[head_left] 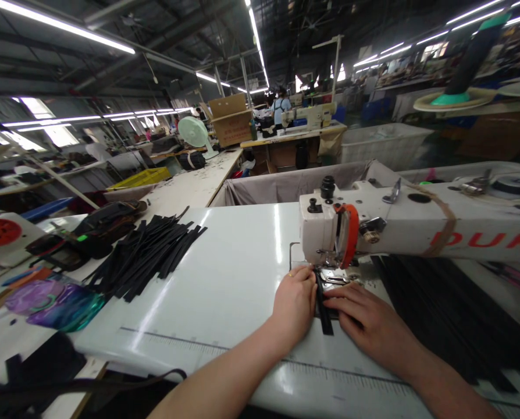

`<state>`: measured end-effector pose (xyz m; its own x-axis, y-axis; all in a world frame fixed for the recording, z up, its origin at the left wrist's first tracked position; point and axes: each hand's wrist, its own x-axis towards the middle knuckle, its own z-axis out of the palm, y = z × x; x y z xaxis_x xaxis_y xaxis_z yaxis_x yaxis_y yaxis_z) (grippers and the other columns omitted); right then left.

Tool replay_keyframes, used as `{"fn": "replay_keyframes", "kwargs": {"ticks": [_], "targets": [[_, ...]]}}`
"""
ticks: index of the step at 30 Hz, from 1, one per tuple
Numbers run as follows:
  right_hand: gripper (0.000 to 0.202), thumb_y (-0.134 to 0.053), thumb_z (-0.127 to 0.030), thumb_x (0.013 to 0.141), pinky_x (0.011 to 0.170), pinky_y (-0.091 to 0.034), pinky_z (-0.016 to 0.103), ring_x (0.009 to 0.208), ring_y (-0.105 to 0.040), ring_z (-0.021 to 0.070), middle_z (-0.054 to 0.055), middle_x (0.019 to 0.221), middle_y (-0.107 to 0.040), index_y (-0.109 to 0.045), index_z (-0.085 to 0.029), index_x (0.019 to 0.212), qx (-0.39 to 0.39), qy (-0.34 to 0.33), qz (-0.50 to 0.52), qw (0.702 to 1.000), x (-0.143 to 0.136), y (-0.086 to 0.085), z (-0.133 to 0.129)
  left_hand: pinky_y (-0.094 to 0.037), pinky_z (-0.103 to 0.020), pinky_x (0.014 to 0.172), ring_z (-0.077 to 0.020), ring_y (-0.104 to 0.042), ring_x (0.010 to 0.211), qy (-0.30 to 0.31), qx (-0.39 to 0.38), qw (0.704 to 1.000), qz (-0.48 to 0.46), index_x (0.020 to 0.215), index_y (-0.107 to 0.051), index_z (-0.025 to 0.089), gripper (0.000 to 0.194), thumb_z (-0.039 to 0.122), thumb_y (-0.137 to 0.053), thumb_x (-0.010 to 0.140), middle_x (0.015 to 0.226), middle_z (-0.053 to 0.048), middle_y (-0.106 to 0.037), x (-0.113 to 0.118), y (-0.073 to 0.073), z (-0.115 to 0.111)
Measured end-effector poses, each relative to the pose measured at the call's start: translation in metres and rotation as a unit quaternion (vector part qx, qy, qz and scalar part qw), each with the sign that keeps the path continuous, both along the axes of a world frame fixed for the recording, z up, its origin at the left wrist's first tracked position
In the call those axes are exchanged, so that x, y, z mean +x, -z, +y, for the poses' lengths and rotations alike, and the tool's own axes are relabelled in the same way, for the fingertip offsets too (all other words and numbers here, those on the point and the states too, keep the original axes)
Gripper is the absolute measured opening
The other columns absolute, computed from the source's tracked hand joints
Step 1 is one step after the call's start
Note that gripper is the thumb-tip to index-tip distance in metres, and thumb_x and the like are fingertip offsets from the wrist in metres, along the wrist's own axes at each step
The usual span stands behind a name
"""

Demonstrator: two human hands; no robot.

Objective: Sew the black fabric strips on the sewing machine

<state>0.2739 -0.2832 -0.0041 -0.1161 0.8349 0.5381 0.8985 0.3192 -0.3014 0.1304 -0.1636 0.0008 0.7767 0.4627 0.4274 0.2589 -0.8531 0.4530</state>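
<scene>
A narrow black strip (325,317) lies under the needle area of a white sewing machine (316,230), its near end pointing towards me on the pale table. My left hand (295,299) is closed at the strip's left edge, fingertips bent close to the presser foot. From the other side, my right hand (367,319) pinches the strip's right edge, fingers held together beside the metal plate (335,277). The needle itself is hidden behind the machine head and my fingers.
A pile of short black strips (155,250) lies left on the table; long black strips (443,308) spread under the machine arm at right. A shiny purple-and-teal pouch (53,302) sits far left. Beyond stand a fan (193,132), a cardboard box (231,120) and a person (281,107).
</scene>
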Motion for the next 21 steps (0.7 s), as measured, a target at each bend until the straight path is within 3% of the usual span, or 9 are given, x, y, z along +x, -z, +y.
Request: {"fn": "replay_keyframes", "kwargs": {"ticks": [7, 21], "targets": [[0.027, -0.047, -0.007, 0.085, 0.085, -0.051, 0.035, 0.095, -0.062, 0.0189, 0.002, 0.096, -0.069, -0.068, -0.024, 0.092, 0.014, -0.019, 0.02, 1.0, -0.001, -0.004, -0.003, -0.048, -0.04, 0.104, -0.0234, -0.057, 0.113, -0.011, -0.018, 1.0, 0.005, 0.087, -0.063, 0.015, 0.02, 0.008, -0.045, 0.092, 0.11, -0.011, -0.066, -0.001, 0.002, 0.0], [0.037, -0.043, -0.011, 0.087, 0.08, -0.054, 0.042, 0.092, -0.061, 0.0251, 0.009, 0.107, -0.065, -0.064, -0.019, 0.116, -0.035, 0.074, -0.076, 0.994, 0.005, 0.005, 0.009, -0.05, -0.041, 0.102, -0.0243, -0.057, 0.112, -0.005, -0.004, 1.0, 0.012, 0.084, -0.064, 0.015, 0.021, 0.011, -0.045, 0.092, 0.109, -0.011, -0.066, -0.001, 0.001, -0.001]]}}
